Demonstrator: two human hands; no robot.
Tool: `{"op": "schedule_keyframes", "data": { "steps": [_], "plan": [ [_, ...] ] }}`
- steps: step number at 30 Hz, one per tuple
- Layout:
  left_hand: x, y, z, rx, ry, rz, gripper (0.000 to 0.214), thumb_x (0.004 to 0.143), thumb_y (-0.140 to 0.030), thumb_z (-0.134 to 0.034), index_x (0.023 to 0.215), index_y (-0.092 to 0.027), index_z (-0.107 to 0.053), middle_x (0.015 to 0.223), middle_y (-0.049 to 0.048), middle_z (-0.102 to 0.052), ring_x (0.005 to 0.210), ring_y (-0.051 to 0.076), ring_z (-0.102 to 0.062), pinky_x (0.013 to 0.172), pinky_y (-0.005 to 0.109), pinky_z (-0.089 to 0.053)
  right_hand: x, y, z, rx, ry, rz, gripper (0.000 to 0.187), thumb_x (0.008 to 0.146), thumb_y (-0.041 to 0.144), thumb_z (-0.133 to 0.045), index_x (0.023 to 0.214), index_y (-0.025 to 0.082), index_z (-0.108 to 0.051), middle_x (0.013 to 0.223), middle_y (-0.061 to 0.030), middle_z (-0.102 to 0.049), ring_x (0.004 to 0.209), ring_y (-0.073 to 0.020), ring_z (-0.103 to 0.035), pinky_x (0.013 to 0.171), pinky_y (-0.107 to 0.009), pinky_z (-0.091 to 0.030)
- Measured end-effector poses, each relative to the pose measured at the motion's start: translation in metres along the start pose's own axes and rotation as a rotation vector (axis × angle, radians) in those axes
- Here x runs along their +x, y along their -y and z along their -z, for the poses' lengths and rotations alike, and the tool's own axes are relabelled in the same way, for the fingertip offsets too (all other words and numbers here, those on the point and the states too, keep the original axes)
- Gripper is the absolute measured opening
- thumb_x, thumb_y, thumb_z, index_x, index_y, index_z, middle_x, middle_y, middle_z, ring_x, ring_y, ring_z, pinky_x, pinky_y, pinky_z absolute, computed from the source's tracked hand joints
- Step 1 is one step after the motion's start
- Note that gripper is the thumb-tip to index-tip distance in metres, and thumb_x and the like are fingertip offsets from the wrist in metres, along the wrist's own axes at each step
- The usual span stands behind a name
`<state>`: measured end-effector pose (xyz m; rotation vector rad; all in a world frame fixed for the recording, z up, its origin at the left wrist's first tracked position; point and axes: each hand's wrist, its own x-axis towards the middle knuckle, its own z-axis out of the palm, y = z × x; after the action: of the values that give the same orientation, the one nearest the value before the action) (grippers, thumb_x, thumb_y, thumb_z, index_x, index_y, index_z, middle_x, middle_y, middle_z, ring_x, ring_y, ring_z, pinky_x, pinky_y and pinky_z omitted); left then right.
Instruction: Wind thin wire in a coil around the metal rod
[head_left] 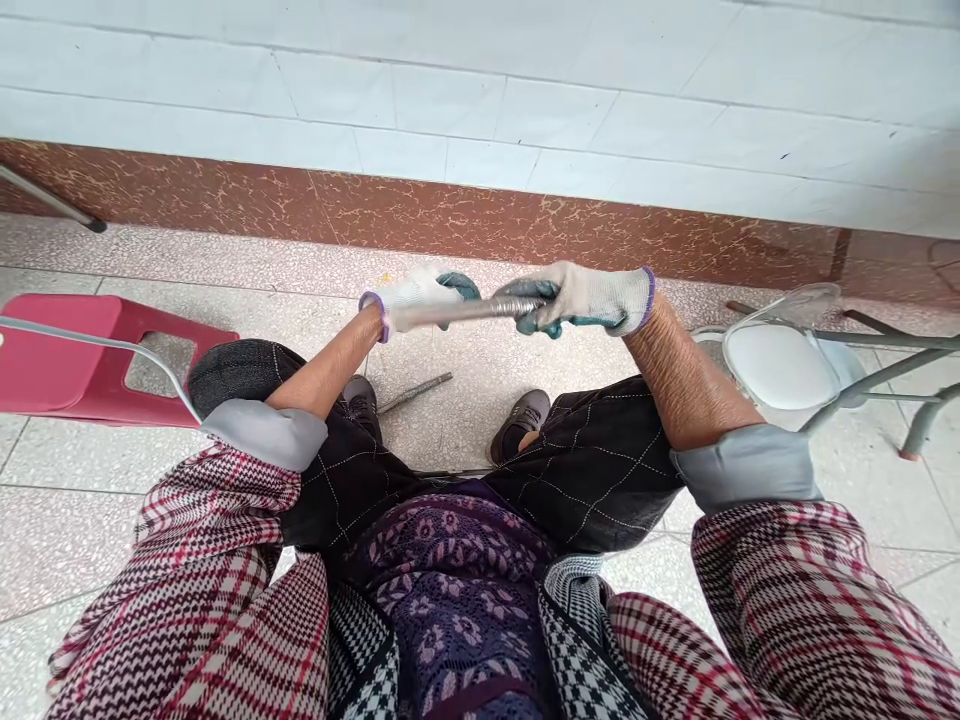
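Both my hands wear white knit gloves with green palms. My left hand (pixel 416 295) and my right hand (pixel 581 297) are each closed round one end of a silver metal rod (pixel 480 309), held level above my knees. The rod's right end looks ribbed or threaded where my right fingers wrap it. I sit with my knees apart, my two shoes on the tiled floor below the rod.
A second thin metal rod (pixel 414 392) lies on the floor between my feet. A red plastic stool (pixel 71 350) lies tipped at the left. A white-seated metal chair (pixel 795 365) stands at the right. A brown skirting and white tiled wall run behind.
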<state>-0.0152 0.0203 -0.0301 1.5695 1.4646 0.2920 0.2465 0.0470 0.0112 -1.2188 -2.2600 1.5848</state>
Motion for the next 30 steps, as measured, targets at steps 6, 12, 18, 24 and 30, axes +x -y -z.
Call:
{"op": "schedule_keyframes", "data": {
  "steps": [6, 12, 18, 24, 30],
  "plan": [
    [-0.011, -0.018, 0.013, 0.028, -0.031, -0.086, 0.021, 0.093, -0.032, -0.077, 0.113, -0.033, -0.083, 0.090, 0.0064, -0.073, 0.075, 0.021, -0.064, 0.059, 0.031, -0.043, 0.016, 0.009, 0.017, -0.152, -0.436, 0.018, 0.050, 0.085, 0.015, -0.071, 0.135, 0.018, -0.075, 0.089, -0.0020, -0.072, 0.066, -0.0132, -0.058, 0.057, -0.025, -0.049],
    [0.005, -0.058, 0.037, -0.034, -0.048, -0.212, 0.031, 0.098, -0.015, -0.058, 0.121, -0.012, -0.079, 0.087, 0.0079, -0.068, 0.067, 0.014, -0.056, 0.064, 0.029, -0.048, 0.042, 0.019, 0.034, -0.690, -0.661, -0.208, 0.050, 0.100, 0.027, -0.067, 0.149, 0.025, -0.066, 0.114, -0.0106, -0.078, 0.098, -0.0282, -0.073, 0.086, -0.041, -0.054],
    [0.022, -0.064, 0.031, 0.117, 0.002, -0.264, 0.024, 0.099, -0.024, -0.060, 0.109, -0.014, -0.079, 0.080, 0.0049, -0.065, 0.064, 0.015, -0.052, 0.060, 0.029, -0.042, 0.037, 0.008, 0.037, -0.667, -0.577, -0.232, 0.043, 0.108, 0.042, -0.053, 0.144, 0.021, -0.067, 0.113, -0.0134, -0.079, 0.100, -0.0298, -0.074, 0.085, -0.041, -0.053],
    [0.016, -0.064, 0.023, 0.166, 0.058, -0.168, 0.026, 0.093, -0.025, -0.066, 0.113, -0.024, -0.082, 0.078, 0.0072, -0.069, 0.065, 0.020, -0.057, 0.059, 0.032, -0.039, 0.034, -0.012, 0.033, -0.799, -0.509, -0.342, 0.036, 0.106, 0.035, -0.057, 0.136, 0.020, -0.067, 0.123, -0.0148, -0.077, 0.102, -0.0301, -0.072, 0.081, -0.040, -0.051],
    [0.031, -0.054, 0.032, 0.156, 0.052, -0.144, 0.027, 0.085, -0.024, -0.068, 0.107, -0.020, -0.082, 0.076, 0.0053, -0.069, 0.064, 0.017, -0.058, 0.058, 0.030, -0.039, 0.021, -0.028, 0.017, -0.738, -0.158, -0.362, 0.019, 0.099, 0.029, -0.065, 0.115, 0.021, -0.074, 0.093, -0.0112, -0.075, 0.078, -0.0256, -0.067, 0.067, -0.036, -0.046]
  ]
}}
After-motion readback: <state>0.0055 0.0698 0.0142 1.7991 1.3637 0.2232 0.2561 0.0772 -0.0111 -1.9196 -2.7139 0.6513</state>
